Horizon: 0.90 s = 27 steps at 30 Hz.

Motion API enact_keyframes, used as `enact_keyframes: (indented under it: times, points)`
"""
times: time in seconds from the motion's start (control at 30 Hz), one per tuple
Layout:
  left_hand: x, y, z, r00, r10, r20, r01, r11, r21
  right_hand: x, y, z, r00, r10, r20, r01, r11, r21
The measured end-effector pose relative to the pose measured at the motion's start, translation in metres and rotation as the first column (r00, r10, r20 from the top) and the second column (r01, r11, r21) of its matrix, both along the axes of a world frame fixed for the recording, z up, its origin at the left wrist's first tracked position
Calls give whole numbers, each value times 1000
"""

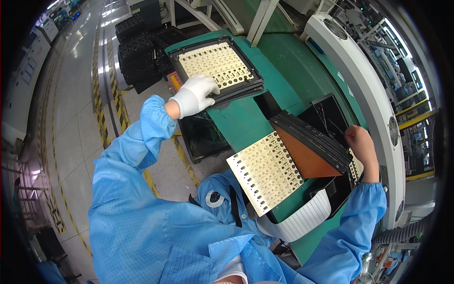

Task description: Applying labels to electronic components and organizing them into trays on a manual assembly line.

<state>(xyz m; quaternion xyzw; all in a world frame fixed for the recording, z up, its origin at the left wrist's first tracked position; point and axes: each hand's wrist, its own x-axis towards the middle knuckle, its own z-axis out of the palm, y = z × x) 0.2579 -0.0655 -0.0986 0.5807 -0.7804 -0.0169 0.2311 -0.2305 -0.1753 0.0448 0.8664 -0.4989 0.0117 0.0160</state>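
My left hand (195, 94), in a white glove, reaches to the near left corner of a cream board panel (215, 64). That panel, dotted with rows of small black parts, lies in a black tray (257, 85) on a stack. Thumb and fingers are apart at the tray's edge. My right hand (362, 146), bare, has its fingers curled together beside a tilted black-framed fixture (309, 137) with an orange-brown face (307, 154). Whatever those fingers hold is too small to make out. A second cream panel (266, 174) lies nearest my body, against the fixture.
A green mat (236, 125) covers the bench. A white curved machine housing with fans (373, 85) arches along the right. Black trays (135, 57) are stacked on the floor at far left, by yellow-black floor tape (98, 104). A striped white sheet (302, 220) curves near my lap.
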Motion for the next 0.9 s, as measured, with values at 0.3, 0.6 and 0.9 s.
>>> enact_keyframes:
  times: [0.3,0.6,0.9]
  points:
    - [70,-36,38,875,135,-464,-120,991,62,96,22,38,930,219,295,-267,955,131]
    - [158,-71,5,810,545,-217,-469,824,320,227,-3,-33,800,586,130,-600,774,203]
    - [147,-77,-3,765,624,-156,-598,780,185,270,-16,-109,890,407,204,-429,900,75]
